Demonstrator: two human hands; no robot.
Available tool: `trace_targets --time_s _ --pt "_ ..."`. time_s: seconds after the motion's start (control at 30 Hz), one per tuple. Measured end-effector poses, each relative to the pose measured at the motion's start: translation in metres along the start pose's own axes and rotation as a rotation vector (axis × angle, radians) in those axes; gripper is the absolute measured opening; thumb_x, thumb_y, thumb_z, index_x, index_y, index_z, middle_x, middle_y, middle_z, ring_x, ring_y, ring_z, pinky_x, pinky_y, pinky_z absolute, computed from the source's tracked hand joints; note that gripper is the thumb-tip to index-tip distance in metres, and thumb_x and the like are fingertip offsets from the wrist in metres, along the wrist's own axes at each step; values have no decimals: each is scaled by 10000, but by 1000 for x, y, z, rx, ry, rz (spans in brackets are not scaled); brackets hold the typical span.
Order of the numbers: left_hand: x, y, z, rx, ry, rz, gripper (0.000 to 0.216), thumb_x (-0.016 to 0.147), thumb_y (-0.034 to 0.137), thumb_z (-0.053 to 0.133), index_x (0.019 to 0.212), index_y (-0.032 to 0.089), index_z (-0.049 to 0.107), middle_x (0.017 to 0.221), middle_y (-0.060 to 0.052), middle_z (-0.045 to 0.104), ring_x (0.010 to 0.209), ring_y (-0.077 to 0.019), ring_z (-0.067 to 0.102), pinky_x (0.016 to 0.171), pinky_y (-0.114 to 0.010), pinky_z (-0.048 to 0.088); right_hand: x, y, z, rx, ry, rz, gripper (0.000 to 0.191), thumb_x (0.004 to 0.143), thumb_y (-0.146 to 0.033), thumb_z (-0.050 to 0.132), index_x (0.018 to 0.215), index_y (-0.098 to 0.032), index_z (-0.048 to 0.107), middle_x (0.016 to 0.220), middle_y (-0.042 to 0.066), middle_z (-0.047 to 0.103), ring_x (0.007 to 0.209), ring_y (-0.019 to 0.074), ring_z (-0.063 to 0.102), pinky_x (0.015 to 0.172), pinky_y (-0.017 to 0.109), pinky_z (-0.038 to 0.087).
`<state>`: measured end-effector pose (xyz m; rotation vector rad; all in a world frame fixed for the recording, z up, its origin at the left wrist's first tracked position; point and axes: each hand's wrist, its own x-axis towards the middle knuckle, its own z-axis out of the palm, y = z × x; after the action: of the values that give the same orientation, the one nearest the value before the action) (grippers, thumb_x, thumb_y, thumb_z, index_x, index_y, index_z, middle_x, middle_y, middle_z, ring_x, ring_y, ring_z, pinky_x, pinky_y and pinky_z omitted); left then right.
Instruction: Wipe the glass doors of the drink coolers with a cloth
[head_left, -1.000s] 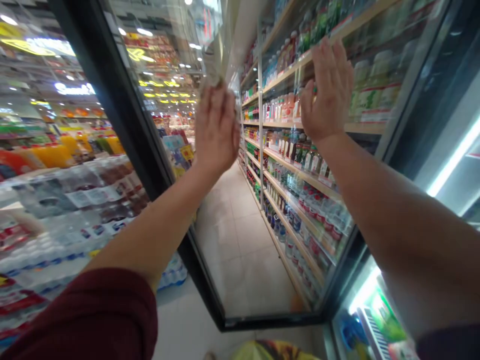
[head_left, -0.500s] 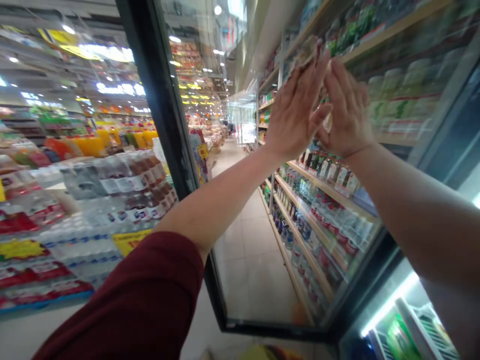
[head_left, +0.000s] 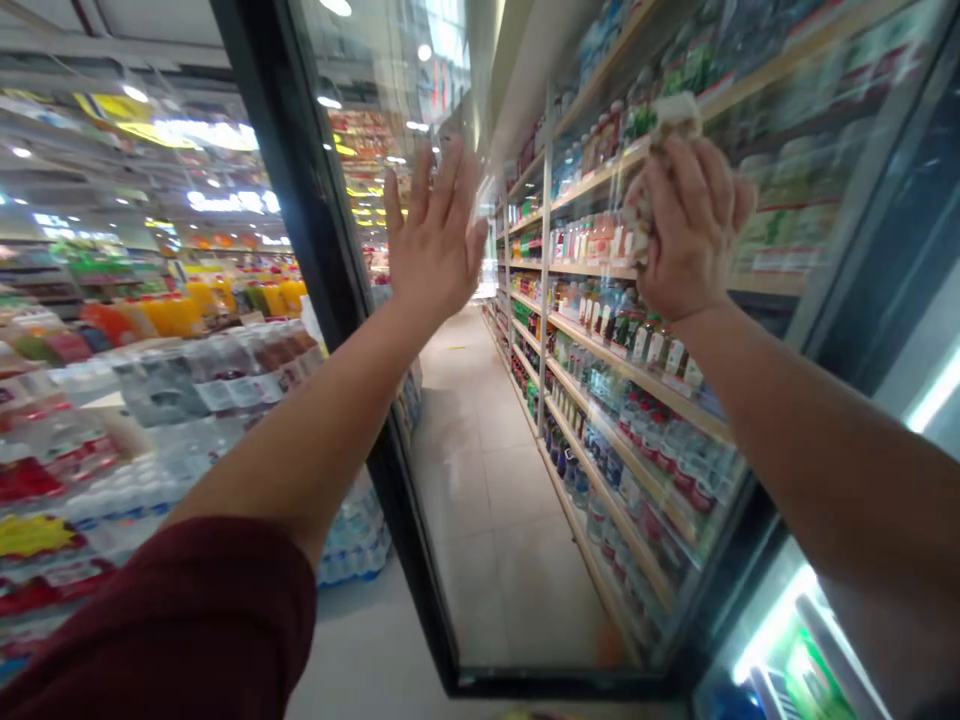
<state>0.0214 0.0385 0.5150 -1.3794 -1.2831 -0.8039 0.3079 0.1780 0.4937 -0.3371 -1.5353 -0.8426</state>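
Observation:
A glass cooler door with a black frame stands swung open in front of me. My left hand is raised against the glass near its left side, fingers stretched and spread, holding nothing. My right hand presses a crumpled pale cloth against the glass further right, fingers curled over it. Shelves of bottled drinks show through and in the glass.
Stacked packs of bottled water and drinks stand at the left along the aisle. The tiled aisle floor runs ahead. The lit cooler interior is at the lower right, behind the door's hinge side.
The cloth passed from my left hand to my right hand when the two met half a second ago. My left hand then moved back left, empty and spread.

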Motion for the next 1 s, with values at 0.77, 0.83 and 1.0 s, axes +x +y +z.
trace_targets --time_s 0.77,0.83,1.0 --pt "-9 0 6 -45 67 59 717 1103 499 293 1753 270 95 1786 183 138 1587 -56 -323 1321 -398 -274 41 -36 4 64 -306 5 584 1075 -353 393 1656 -299 425 1759 -3 345 1677 258 172 1342 639 263" --pt "-9 1 4 -50 70 52 698 1114 510 267 1748 262 113 1785 186 137 1578 -37 -331 1313 -374 -286 46 -38 6 -15 -200 287 604 1085 -366 352 1685 -291 369 1774 3 303 1676 271 157 1346 646 217" --pt "-8 0 4 -46 44 9 708 1104 579 219 1736 260 217 1792 175 61 1634 -83 -219 1351 -402 -204 47 -54 7 -50 -206 340 656 1077 -379 366 1701 -178 342 1784 61 279 1673 284 159 1348 590 222"
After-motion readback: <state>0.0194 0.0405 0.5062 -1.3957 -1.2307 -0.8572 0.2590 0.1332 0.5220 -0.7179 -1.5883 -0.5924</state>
